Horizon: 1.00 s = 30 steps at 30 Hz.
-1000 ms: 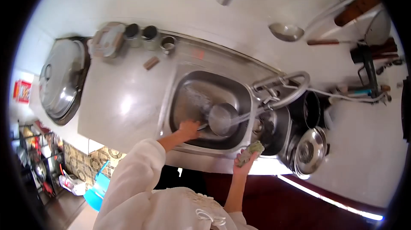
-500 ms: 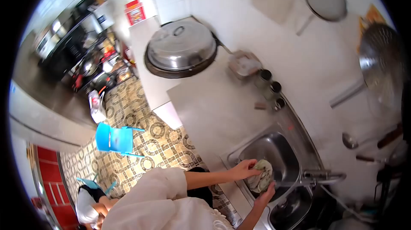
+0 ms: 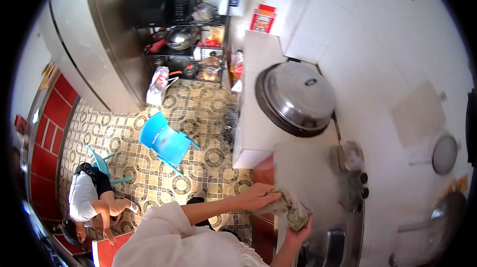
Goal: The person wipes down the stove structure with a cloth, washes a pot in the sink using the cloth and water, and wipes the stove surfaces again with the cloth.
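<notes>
A crumpled, pale green and beige cloth (image 3: 293,211) is stretched between my two hands, above the near edge of the counter beside the sink. My left hand (image 3: 259,197) grips its left end, fingers closed round the fabric. At the other end my right hand (image 3: 300,233) is wrapped about the bunched part, with the fingertips partly hidden. Below my right hand lies the steel sink (image 3: 336,247), only partly in view.
A large lidded wok (image 3: 300,95) sits on the stove counter (image 3: 261,50). Jars (image 3: 358,192) and a plastic container (image 3: 353,156) stand along the wall. A blue chair (image 3: 169,140) is on the tiled floor, with another person (image 3: 87,200) seated at lower left. Black shelves (image 3: 186,23) stand behind.
My view has turned left, towards the shelves and fridge. Both hands have moved with the cloth from over the sink to the counter's edge, and the cloth is drawn out longer.
</notes>
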Motion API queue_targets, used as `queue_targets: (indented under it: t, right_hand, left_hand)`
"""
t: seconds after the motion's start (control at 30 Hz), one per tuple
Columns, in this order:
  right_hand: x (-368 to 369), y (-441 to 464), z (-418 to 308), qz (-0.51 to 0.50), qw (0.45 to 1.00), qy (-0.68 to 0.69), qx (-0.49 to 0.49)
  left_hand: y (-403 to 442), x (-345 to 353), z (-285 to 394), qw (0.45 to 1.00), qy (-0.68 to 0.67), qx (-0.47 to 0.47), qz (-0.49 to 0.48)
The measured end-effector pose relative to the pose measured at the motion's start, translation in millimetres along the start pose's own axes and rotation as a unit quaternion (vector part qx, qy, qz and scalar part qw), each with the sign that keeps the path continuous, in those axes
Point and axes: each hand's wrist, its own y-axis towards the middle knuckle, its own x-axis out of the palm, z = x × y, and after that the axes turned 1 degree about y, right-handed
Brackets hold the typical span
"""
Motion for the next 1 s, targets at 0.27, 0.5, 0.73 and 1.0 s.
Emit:
queue_targets:
  t: [0.27, 0.5, 0.73, 1.0]
  right_hand:
    - [118, 93, 185, -0.04, 0.99, -0.126, 0.04]
    - [214, 89, 284, -0.088, 0.954, -0.254, 0.131]
    - [217, 139, 345, -0.116, 0.894, -0.373, 0.218]
    - [225, 211, 357, -0.281, 0.725, -0.628, 0.024]
  left_hand:
    - [-63, -204, -45, 0.94, 0.227, 0.031, 0.252]
    - [-33, -245, -89, 0.817, -0.491, -0.057, 0.297]
    - [45, -246, -118, 0.632, -0.721, -0.151, 0.241]
    - [101, -252, -136, 0.84, -0.224, -0.021, 0.494]
